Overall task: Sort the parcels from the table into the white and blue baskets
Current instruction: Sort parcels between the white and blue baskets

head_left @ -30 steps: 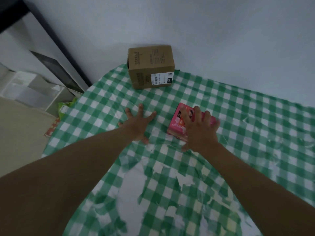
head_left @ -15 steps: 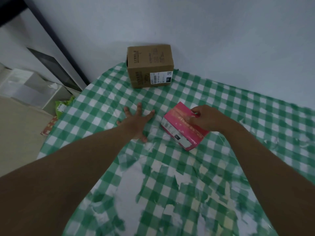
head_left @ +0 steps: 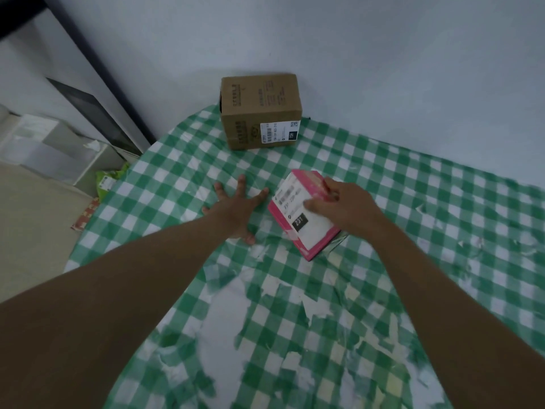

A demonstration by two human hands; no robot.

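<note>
Right hand point(head_left: 351, 209) grips pink box point(head_left: 303, 214) mid-table, tilted label-up; left hand point(head_left: 236, 208) lies spread flat on cloth point(head_left: 442, 231) at its 9 o'clock; brown box point(head_left: 261, 110) sits unsorted at 12 o'clock, baskets out of view, so sorting looks unfinished.

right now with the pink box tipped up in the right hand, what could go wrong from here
1. The right hand pinches the pink cardboard box with the white shipping label only at its upper end, with the box tilted on a lower edge, so it could slip or swing when lifted.
2. The left hand presses flat on the torn green-and-white checked tablecloth; dragging the box could snag it.
3. No basket is in view, so the label's sorting mark may be misjudged.
</note>
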